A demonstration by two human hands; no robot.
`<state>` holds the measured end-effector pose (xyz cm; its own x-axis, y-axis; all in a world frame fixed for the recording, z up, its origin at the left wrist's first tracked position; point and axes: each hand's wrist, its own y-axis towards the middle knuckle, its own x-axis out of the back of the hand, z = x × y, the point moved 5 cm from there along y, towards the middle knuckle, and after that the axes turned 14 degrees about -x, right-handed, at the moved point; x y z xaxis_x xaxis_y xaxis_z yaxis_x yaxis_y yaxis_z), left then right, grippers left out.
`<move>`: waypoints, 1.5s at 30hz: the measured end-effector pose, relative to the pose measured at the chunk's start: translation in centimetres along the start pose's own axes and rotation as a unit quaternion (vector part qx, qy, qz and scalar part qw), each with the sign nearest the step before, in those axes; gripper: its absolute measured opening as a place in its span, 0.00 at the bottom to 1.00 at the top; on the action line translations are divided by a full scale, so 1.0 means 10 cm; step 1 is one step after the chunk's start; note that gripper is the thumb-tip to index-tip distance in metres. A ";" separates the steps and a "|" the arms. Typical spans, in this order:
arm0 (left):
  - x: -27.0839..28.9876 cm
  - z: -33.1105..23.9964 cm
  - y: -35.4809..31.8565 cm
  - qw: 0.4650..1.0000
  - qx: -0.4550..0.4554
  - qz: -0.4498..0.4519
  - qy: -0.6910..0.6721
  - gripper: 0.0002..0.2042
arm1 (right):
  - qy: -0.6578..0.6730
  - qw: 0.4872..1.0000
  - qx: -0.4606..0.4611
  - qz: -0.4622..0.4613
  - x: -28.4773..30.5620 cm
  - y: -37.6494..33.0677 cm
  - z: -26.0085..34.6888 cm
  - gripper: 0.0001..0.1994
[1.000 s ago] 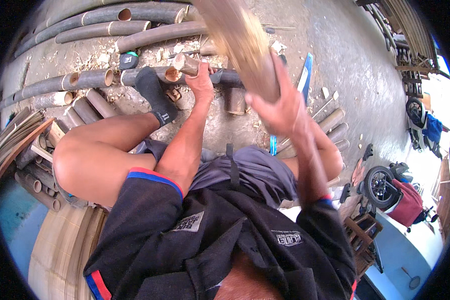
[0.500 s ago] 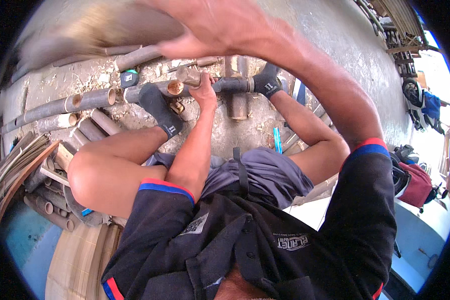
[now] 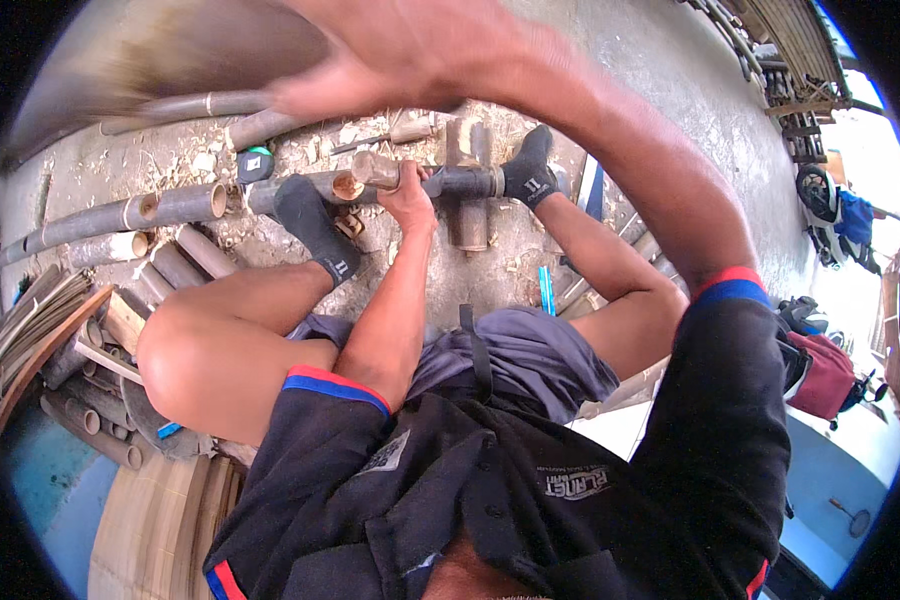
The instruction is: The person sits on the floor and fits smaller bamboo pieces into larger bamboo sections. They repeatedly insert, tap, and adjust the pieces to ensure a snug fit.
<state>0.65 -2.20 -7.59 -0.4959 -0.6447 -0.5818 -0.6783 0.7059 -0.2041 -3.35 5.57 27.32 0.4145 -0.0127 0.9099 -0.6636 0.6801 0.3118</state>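
My left hand (image 3: 408, 200) is closed around a tool with a thick, blunt wooden handle (image 3: 375, 170); its working end is hidden. It rests at a long dark bamboo pole (image 3: 260, 195), beside an oval cut hole (image 3: 347, 186) with a pale rim. My right hand (image 3: 390, 60) is raised high, close to the camera and smeared by motion. A large blurred brown wooden mallet-like thing (image 3: 170, 60) is at its fingers. My socked feet (image 3: 308, 215) press on the pole, which lies across a shorter bamboo piece (image 3: 473, 225).
Pale shavings (image 3: 205, 165) litter the concrete floor. A small black-and-green tape measure (image 3: 256, 164) lies beyond the pole. More bamboo tubes (image 3: 175, 262) and split strips (image 3: 45, 320) lie at the left. A blue item (image 3: 546, 290) sits between my legs; a maroon bag (image 3: 820, 375) stands far right.
My raised right hand and the blurred brown thing have shifted a little left. My left hand keeps its grip on the wooden handle at the pole. The whole view has shifted slightly.
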 end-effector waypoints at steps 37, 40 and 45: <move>0.03 0.21 -0.08 0.987 -0.079 0.090 0.106 0.15 | -0.189 0.928 -0.178 0.268 -0.13 -1.47 -0.86 0.40; -0.54 -0.01 -0.54 0.966 -0.045 0.233 0.101 0.10 | -0.124 0.951 -0.273 0.074 0.39 -1.98 -0.97 0.38; -1.26 -0.17 -1.30 0.873 -0.076 0.439 0.198 0.19 | 0.105 0.833 -0.539 -0.065 0.65 -3.05 -1.00 0.38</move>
<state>14.80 -3.77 3.67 -0.9890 0.0528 -0.1383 0.0078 0.9514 0.3078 25.84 -7.89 21.03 0.6146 -0.0867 0.7840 0.2943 0.9474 -0.1260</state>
